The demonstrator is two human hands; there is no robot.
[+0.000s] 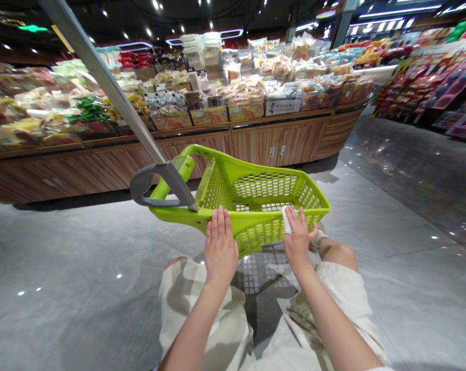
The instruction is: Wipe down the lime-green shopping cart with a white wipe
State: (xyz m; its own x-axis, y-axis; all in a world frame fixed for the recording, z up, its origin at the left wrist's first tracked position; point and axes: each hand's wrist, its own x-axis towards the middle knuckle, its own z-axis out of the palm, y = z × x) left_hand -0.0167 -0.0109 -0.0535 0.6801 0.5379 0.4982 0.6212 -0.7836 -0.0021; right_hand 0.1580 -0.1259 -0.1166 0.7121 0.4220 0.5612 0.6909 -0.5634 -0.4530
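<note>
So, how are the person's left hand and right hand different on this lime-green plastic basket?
The left hand has its fingers close together, while the right hand has them more spread. The right hand touches a small white strip, but the left hand does not. The left hand is nearer the curved grey plastic handle than the right hand. Both are bare and rest on the near edge of the lime-green mesh plastic basket.

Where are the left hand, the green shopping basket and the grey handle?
left hand [221, 248]: head view, on the back of the hand.
green shopping basket [233, 164]: head view, on the top rim.
grey handle [113, 90]: head view, on the long shaft.
</note>
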